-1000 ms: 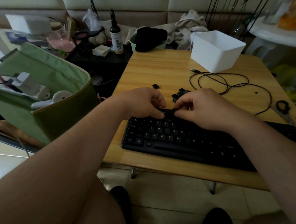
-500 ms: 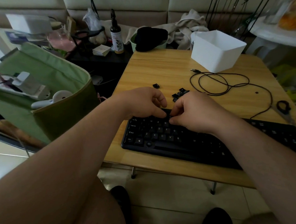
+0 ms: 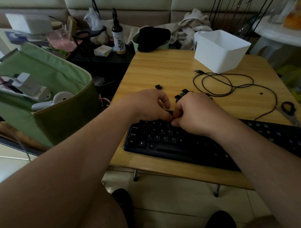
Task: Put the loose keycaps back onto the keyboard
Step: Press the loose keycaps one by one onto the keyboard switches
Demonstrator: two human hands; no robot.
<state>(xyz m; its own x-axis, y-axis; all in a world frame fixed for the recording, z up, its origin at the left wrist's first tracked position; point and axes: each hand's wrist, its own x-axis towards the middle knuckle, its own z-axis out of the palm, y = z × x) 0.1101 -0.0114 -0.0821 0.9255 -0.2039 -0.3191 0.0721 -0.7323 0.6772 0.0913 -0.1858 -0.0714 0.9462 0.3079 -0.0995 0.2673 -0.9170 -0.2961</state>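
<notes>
Keycaps [image 3: 183, 94] wait behind the keyboard [image 3: 164, 139]; left hand [image 3: 146, 105] and right hand [image 3: 195, 112] curled fingertip-to-fingertip, pinch contents hidden. Crooked pressing could snap the stem.

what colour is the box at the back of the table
White, plain with no pattern; the box shows clearly in the head view.

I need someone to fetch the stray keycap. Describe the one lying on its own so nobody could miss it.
Start at the wooden table and find the black keyboard along its near edge. Just beyond the left hand lies a single black keycap on bare wood. It lies alone, left of the cluster of keycaps by the right hand.
</notes>
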